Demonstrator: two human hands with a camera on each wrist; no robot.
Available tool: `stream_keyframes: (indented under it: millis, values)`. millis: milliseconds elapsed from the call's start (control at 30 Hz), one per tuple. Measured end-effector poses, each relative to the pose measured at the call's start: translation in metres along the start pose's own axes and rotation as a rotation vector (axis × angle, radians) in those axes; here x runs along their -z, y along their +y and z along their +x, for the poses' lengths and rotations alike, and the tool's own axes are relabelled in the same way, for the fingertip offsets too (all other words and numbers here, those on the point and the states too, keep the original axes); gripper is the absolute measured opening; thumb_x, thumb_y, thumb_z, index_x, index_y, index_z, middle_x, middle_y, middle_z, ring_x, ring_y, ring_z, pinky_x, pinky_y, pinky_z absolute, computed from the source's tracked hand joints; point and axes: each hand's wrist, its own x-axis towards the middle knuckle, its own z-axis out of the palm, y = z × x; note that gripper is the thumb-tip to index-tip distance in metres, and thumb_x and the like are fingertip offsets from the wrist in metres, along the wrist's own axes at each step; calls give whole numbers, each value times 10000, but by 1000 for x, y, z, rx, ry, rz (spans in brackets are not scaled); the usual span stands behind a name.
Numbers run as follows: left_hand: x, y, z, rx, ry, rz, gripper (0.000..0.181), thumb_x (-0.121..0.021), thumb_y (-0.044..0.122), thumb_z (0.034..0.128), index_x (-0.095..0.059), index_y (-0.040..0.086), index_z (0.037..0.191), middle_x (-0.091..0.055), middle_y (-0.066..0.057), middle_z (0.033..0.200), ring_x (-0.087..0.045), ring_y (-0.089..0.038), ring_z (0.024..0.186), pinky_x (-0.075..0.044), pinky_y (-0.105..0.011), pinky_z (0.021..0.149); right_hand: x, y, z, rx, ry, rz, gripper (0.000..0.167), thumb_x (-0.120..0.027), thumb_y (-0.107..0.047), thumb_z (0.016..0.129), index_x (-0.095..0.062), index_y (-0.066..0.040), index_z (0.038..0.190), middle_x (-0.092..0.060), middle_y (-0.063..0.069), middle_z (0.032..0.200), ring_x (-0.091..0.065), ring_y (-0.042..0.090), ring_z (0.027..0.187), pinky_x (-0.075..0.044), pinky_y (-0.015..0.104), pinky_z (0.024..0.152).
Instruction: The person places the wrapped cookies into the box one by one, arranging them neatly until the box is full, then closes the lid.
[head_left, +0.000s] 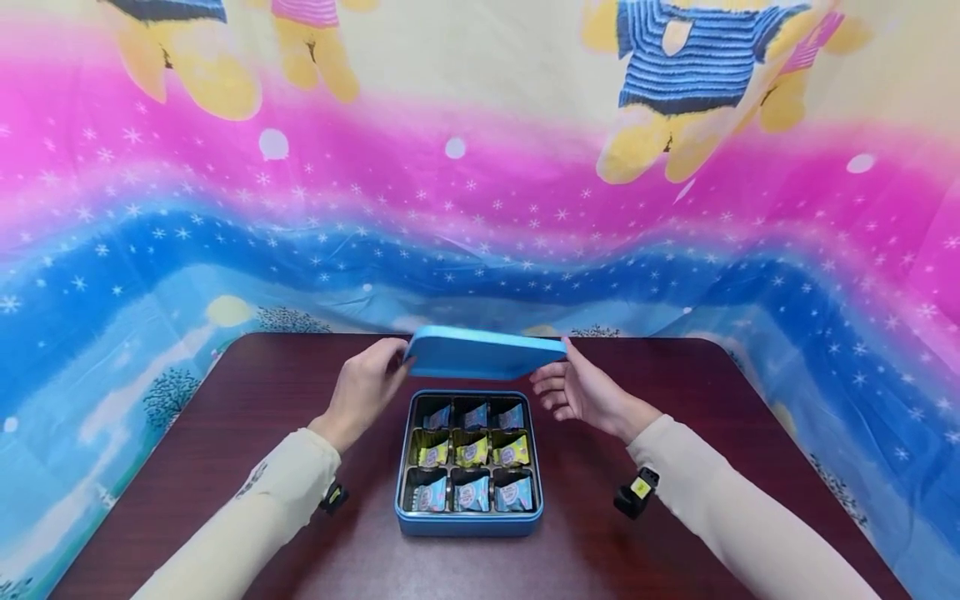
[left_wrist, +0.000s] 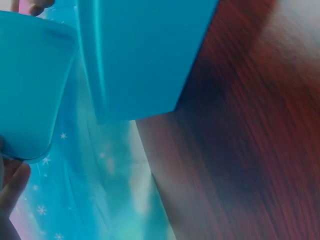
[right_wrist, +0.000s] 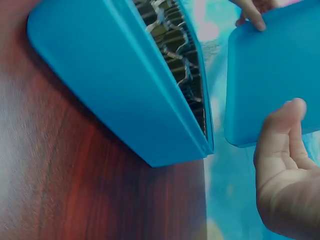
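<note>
A blue tin lid [head_left: 483, 354] is held tilted above the far side of a blue tin box [head_left: 468, 525], apart from it. My left hand [head_left: 363, 387] pinches the lid's left edge. At its right edge, my right hand [head_left: 588, 392] grips the lid, some fingers spread below it. In the right wrist view, the right hand [right_wrist: 287, 170] overlaps the lid [right_wrist: 275, 75]. Inside the open box, a divided tray holds small wrapped sweets, yellow ones [head_left: 471, 451] in the middle row and blue ones [head_left: 472, 494] in the front and back rows.
The box stands on a dark red-brown wooden table [head_left: 285, 400]. Behind and beside the table hangs a patterned cloth [head_left: 480, 208] in pink and blue. Black wrist cameras are worn at the left cuff [head_left: 333, 497] and the right cuff [head_left: 636, 493].
</note>
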Motion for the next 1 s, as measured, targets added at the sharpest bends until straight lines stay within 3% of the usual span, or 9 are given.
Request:
stream_keyframes:
  millis: [200,300,367,467,567,700,833,900,1000]
  values:
    - [3,0,-8,-175,83,51,236,-783,-27,826,-641,49,998,-700,-88,935,-696,-219,850,-604,-398,774,2,7,-8,-48,-80,33,467,-426,-547,1047,-587,-108,1042,-530,-77,798,-363,53,578,-304,196,531]
    - [5,3,-10,-189,113,42,268,-758,-104,800,-648,36,1002,-702,-110,986,-690,-251,917,-595,-424,819,2,10,-13,-31,-124,54,358,-437,-421,1078,-632,-121,1058,-518,-79,729,-317,37,506,-263,190,502]
    - [7,6,-10,-149,113,26,296,-767,-125,779,-646,31,1000,-696,-118,1018,-682,-257,952,-587,-423,849,1,11,-15,-11,-140,59,327,-439,-365,1087,-665,-132,1043,-521,-83,702,-316,31,485,-259,186,497]
    - [11,14,-9,-12,95,-23,318,-803,-114,746,-636,28,977,-678,-127,1019,-666,-255,949,-579,-410,848,-1,13,-17,27,-147,37,303,-456,-336,1084,-680,-137,1039,-536,-88,708,-327,30,484,-277,180,497]
    - [15,23,-8,215,49,-96,247,-808,-48,760,-646,37,926,-684,-114,952,-652,-231,870,-554,-379,788,-4,15,-19,64,-141,4,289,-467,-336,1080,-662,-124,1060,-512,-92,687,-344,32,496,-297,177,501]
    - [23,29,-4,513,-116,-261,62,-724,50,878,-740,47,938,-757,-92,899,-678,-140,797,-520,-285,720,-7,18,-21,108,-128,-42,271,-475,-326,1078,-641,-121,1018,-502,-89,662,-373,39,514,-322,176,503]
    - [33,31,-2,679,-311,-520,248,-503,11,995,-729,-42,1080,-770,-143,915,-697,-110,780,-551,-258,701,-11,18,-23,137,-120,-80,276,-480,-319,1076,-600,-139,905,-469,-84,626,-404,51,535,-343,186,517]
    - [38,32,-1,747,-351,-620,324,-399,-12,997,-700,-89,1090,-745,-129,825,-671,-129,705,-556,-293,656,-13,17,-24,153,-111,-86,279,-481,-314,1076,-586,-139,885,-467,-80,617,-419,57,541,-352,192,522]
    - [43,35,-4,838,-372,-647,344,-365,35,989,-686,-86,1016,-646,-69,653,-611,-165,584,-510,-324,552,-15,18,-28,172,-94,-85,263,-486,-305,1075,-604,-135,912,-480,-76,616,-436,59,544,-365,192,522]
